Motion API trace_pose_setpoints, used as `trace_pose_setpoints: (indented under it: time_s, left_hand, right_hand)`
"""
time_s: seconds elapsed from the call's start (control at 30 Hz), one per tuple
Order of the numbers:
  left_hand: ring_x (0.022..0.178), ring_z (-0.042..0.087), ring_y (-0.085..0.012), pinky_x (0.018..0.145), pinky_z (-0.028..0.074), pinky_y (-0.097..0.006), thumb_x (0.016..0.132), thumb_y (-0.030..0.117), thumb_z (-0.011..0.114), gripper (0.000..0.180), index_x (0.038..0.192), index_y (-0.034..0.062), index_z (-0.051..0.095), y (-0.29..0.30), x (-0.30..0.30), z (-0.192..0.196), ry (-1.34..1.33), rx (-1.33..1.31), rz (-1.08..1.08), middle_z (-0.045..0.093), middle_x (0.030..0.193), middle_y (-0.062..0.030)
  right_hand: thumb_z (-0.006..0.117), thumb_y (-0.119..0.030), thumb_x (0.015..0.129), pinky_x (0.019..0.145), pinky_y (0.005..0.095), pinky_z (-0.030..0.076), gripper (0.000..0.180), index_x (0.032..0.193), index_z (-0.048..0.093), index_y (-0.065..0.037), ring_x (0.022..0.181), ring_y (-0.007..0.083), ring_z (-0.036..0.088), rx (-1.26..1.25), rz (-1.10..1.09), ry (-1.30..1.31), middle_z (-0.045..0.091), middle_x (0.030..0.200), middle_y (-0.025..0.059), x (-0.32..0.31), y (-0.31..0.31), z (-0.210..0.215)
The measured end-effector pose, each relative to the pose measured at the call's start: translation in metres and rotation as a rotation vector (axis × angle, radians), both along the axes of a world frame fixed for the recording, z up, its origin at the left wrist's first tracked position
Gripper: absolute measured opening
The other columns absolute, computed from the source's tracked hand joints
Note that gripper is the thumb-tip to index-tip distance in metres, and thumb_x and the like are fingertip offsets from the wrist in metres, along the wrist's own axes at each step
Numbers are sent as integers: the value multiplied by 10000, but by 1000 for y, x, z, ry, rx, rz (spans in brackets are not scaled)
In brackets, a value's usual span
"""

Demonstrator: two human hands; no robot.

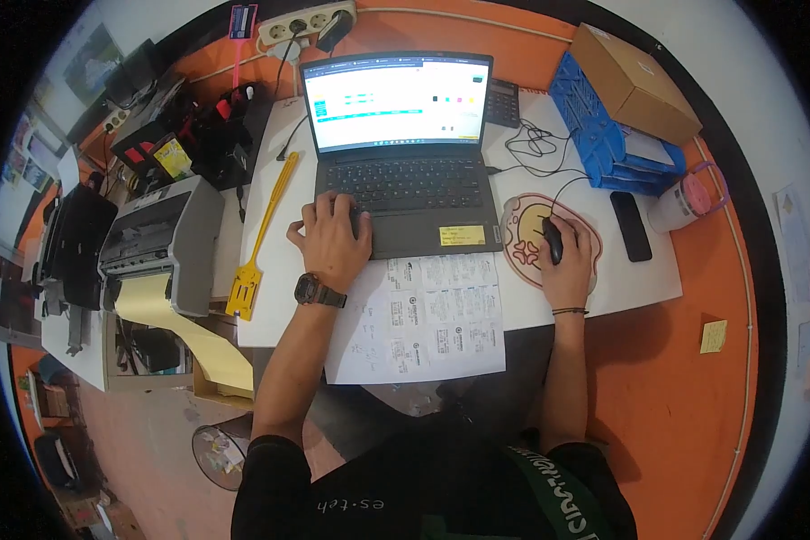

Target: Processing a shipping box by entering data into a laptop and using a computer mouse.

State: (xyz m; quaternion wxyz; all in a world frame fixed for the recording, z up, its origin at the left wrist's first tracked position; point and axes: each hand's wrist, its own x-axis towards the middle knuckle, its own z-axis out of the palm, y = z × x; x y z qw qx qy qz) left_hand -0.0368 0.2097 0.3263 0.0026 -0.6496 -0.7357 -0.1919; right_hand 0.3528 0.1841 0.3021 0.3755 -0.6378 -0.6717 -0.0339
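An open grey laptop (405,153) stands on a white desk (634,279), its screen lit. My left hand (333,238), with a dark watch on the wrist, rests on the laptop's left palm rest beside the keyboard, fingers spread. My right hand (569,261) lies over a black mouse (553,239) on a round pink and yellow mouse pad (517,236). Printed white sheets (427,319) lie between my forearms at the desk's front edge.
A black phone (631,225) and a white and pink tub (684,200) lie right of the pad, behind them blue trays (603,135) under a cardboard box (634,83). A calculator (502,101), a yellow swatter (256,247) and a printer (166,243) feeding yellow paper sit around.
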Motion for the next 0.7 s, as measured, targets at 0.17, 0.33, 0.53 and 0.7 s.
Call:
trace_pose_setpoints:
  time_s: [0.17, 0.33, 0.53, 0.7]
  left_hand:
    - [1419, 561, -313, 1221, 323, -710, 1066, 365, 727, 360, 1353, 149, 741, -1, -2, 2, -2, -3, -3, 636, 1512, -92]
    - [1410, 564, -316, 1215, 326, -709, 1061, 357, 735, 357, 1348, 144, 740, -1, 0, 0, -1, 0, 8, 641, 1499, -90]
    - [1410, 564, -318, 1211, 331, -706, 1063, 356, 732, 348, 1337, 141, 740, 0, 0, 0, 1, 19, 3, 641, 1492, -89]
    - [1409, 565, -318, 1203, 337, -705, 1065, 357, 729, 348, 1339, 144, 738, 0, -1, -2, 4, 21, -1, 640, 1493, -89]
  right_hand:
    - [815, -66, 914, 1135, 498, 544, 483, 1391, 739, -89, 1327, 425, 632, -3, -3, -11, 662, 1445, 152, 2, 0, -1]
    - [817, -59, 901, 1140, 498, 543, 463, 1359, 754, -83, 1325, 426, 634, -8, 65, -14, 663, 1450, 160, 5, 1, -3]
    - [823, -52, 913, 1157, 500, 533, 446, 1353, 767, -96, 1346, 421, 634, -11, 68, -5, 660, 1461, 162, 3, 0, -2]
    - [818, -53, 930, 1160, 500, 530, 435, 1359, 768, -99, 1347, 419, 637, 3, 83, 18, 659, 1464, 164, 5, 2, -5]
